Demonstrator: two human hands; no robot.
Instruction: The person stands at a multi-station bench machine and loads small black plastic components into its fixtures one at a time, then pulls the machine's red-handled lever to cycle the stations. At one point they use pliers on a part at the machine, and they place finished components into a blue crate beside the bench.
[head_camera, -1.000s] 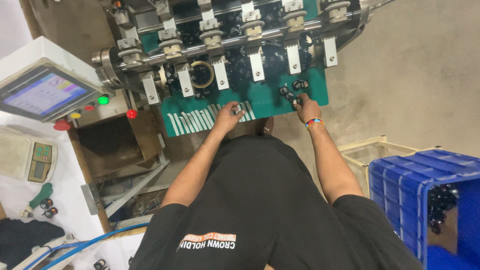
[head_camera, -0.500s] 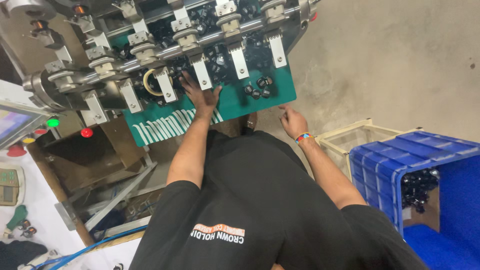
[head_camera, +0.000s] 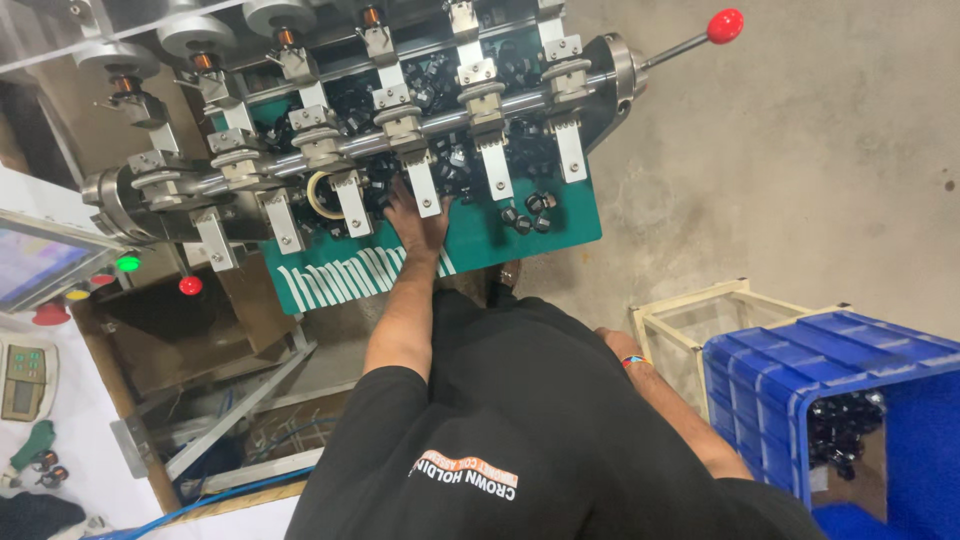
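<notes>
Green machine bed (head_camera: 560, 235) carries the small black bobbins (head_camera: 528, 210), light, hard and apt to roll, so your left hand (head_camera: 415, 215) lies spread flat beside them, while your right hand stays hidden past the wristband (head_camera: 634, 360).

One head-worn view looks steeply down, near the green machine bed (head_camera: 480, 245).

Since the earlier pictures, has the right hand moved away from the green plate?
Yes. The right hand, out of sight below its wristband, has dropped from the green plate to the person's side, near the blue crate.
</notes>
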